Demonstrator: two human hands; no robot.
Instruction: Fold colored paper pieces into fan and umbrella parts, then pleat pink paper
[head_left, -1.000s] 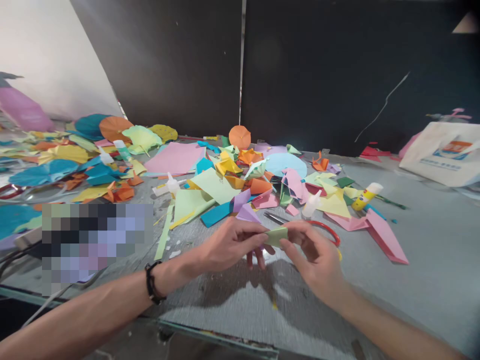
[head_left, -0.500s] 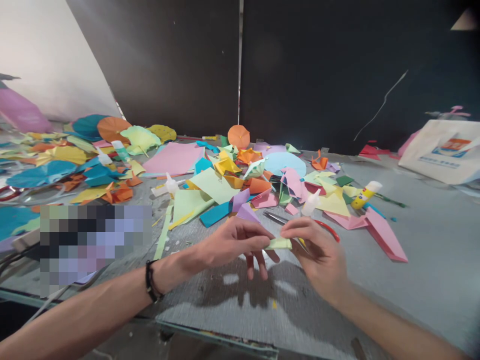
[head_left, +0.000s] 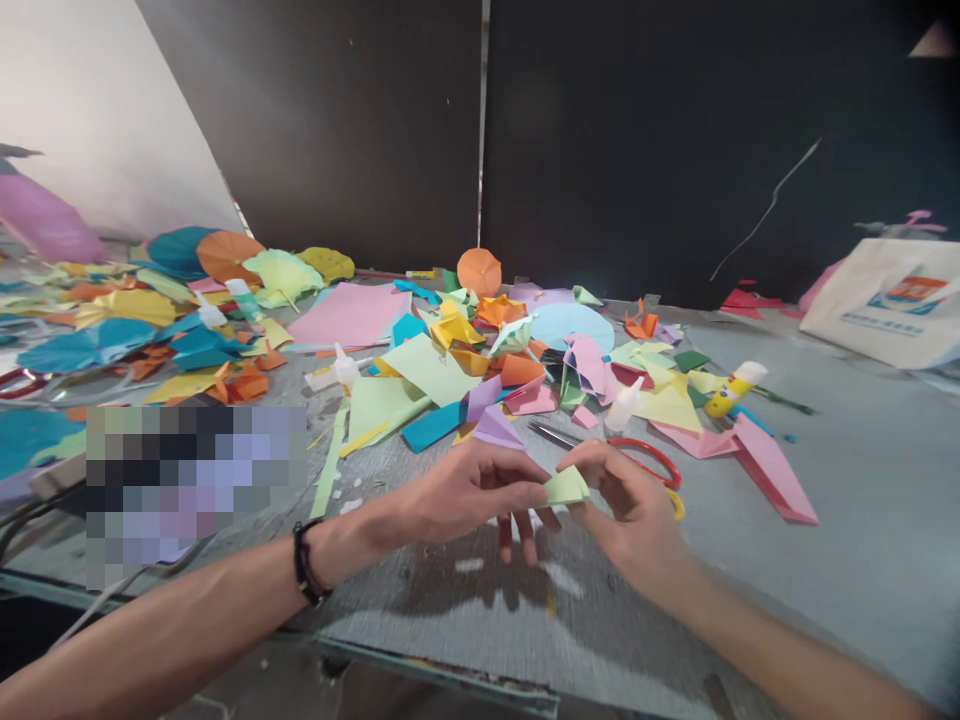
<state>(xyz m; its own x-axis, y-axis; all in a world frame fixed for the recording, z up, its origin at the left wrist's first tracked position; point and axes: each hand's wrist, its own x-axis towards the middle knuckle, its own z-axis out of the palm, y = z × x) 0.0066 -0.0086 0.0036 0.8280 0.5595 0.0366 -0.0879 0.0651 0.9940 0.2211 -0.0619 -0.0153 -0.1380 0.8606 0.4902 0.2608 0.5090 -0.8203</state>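
Note:
A small piece of pale green folded paper [head_left: 568,486] is held up between my two hands, above the near part of the table. My left hand [head_left: 480,490], with a dark bracelet at its wrist, pinches the paper's left end between thumb and fingers; its lower fingers hang loose beneath. On the other side, my right hand [head_left: 626,500] has its thumb and forefinger curled around the right end of the same paper. Behind the right hand lie scissors [head_left: 645,455] with red and yellow handles, partly hidden by the fingers.
Coloured paper sheets [head_left: 431,370] and folded pieces spread across the grey table [head_left: 862,430]. A glue stick [head_left: 735,390] and a small white glue bottle [head_left: 625,405] stand to the right. A pixelated patch [head_left: 195,490] covers something at left. A white bag [head_left: 889,300] sits far right.
The folded paper has tilted up between my fingers and shows a broader face. My right hand has shifted slightly, and more of the scissors' handles shows.

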